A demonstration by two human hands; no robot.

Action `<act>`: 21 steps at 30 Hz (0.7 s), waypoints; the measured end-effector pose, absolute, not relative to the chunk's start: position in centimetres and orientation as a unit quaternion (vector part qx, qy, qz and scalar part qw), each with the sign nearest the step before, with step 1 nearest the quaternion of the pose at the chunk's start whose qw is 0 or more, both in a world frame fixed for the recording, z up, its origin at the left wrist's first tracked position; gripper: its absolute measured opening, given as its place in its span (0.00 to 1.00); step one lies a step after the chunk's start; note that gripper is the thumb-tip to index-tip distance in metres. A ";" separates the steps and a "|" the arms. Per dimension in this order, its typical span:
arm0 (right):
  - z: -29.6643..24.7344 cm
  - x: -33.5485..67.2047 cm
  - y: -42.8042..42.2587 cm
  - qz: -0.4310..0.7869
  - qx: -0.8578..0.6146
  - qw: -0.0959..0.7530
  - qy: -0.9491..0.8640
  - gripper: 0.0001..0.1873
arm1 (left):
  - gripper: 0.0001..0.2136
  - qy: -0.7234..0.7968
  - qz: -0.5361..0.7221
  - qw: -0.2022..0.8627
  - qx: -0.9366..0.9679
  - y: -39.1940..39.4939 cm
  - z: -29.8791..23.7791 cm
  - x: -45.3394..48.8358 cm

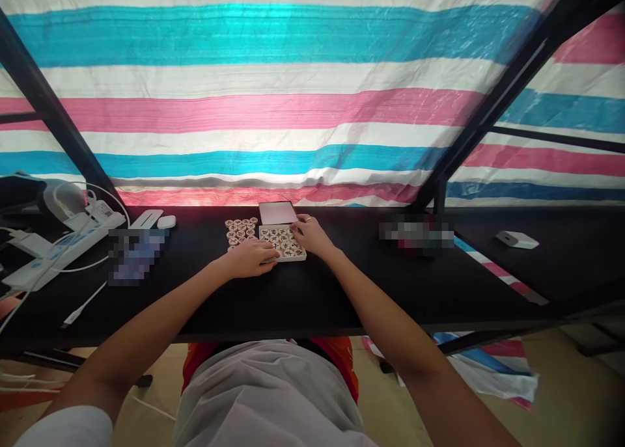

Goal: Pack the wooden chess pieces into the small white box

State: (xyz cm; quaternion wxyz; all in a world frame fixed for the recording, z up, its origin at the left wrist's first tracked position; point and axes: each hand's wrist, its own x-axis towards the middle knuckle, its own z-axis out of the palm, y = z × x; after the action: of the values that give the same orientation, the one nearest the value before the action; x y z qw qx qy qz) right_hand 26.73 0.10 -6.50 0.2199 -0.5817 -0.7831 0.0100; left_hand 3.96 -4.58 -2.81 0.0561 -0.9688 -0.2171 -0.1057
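Xiangqi pieces point(284, 236) fill a shallow white box point(290, 259) in front of us, in the one view we have, from the head. Taking the box as our clock's centre, with twelve pointing away from us, a second group, the loose discs point(237, 231), lies on the black table point(303, 304) just outside the wall at nine to ten o'clock. These discs carry reddish characters; the ones in the box carry dark ones. A pale lid point(277, 213) stands at twelve, tilted behind the box's far edge; we cannot tell whether it is hinged.

The box's longer side seems to run from nine to three, though the slanted view leaves us unsure. Our left hand point(251, 258) comes in at eight o'clock, its fingers laid over the near left corner, between the box and the near end of the loose discs, so it is the nearer hand to them. Our right hand point(312, 235) sits at two to three, fingers bent at the far right corner, close to the lid. Both hands appear to touch the box, but we cannot tell whether either grasps a piece or merely rests there.
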 end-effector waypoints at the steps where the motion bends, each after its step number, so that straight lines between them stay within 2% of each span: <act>1: -6.5 26.8 0.2 0.009 -0.584 0.212 -0.784 0.16 | 0.10 -0.217 -0.103 0.058 -0.969 -4.6 -2.8 4.0; 5: -6.4 26.7 0.2 0.005 -0.582 0.185 -0.792 0.15 | 0.10 -0.214 -0.092 0.061 -0.971 -4.7 -2.7 4.1; 12: -6.0 25.8 -0.3 -0.034 -0.604 0.190 -0.773 0.16 | 0.10 -0.217 -0.100 0.060 -0.969 -4.5 -2.8 4.0; 21: -6.7 26.4 0.7 0.059 -0.597 0.226 -0.768 0.15 | 0.10 -0.218 -0.099 0.051 -0.970 -4.4 -2.9 3.9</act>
State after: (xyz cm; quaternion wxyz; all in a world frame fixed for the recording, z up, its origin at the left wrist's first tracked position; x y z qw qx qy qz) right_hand 26.39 0.75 -6.66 0.2258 -0.5966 -0.7678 0.0587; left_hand 3.93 -4.45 -2.93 0.0514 -0.9697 -0.2175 -0.0989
